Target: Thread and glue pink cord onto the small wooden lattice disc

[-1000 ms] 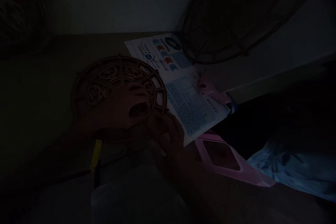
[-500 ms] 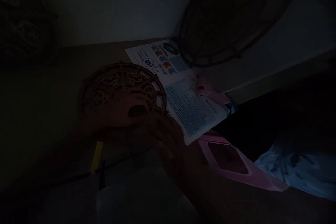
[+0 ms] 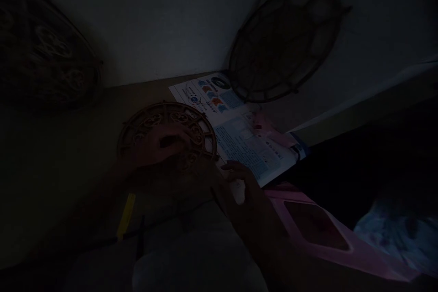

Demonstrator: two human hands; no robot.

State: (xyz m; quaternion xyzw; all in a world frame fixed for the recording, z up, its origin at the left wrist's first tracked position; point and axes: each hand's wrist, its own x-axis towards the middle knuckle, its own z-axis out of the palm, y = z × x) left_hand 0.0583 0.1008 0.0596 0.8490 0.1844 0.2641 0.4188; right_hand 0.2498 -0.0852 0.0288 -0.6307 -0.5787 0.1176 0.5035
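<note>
The picture is very dark. A round brown openwork frame (image 3: pixel 155 108) with curled ornaments inside its ring lies on the table, partly under my left hand (image 3: pixel 159 143). That hand is bent over the ornaments, thumb and fingertips meeting in a pinch; whatever lies between them is too dark to make out. Right of the frame, my right hand (image 3: pixel 237 187) is held near the lower edge of a printed sheet (image 3: pixel 239 141). Its thumb and fingers are apart, and I see nothing held in them.
Another round frame (image 3: pixel 273 45) leans against the wall at the back right, and a third (image 3: pixel 65 59) stands at the left. A pink tool (image 3: pixel 270 130) lies on the sheet. At the near side are a yellow strip (image 3: pixel 126 214) and a pink-framed object (image 3: pixel 315 228).
My right hand has moved right, away from my left hand and the frame, and its fingers have spread. My left hand stays over the ornaments. The whole view has shifted slightly.
</note>
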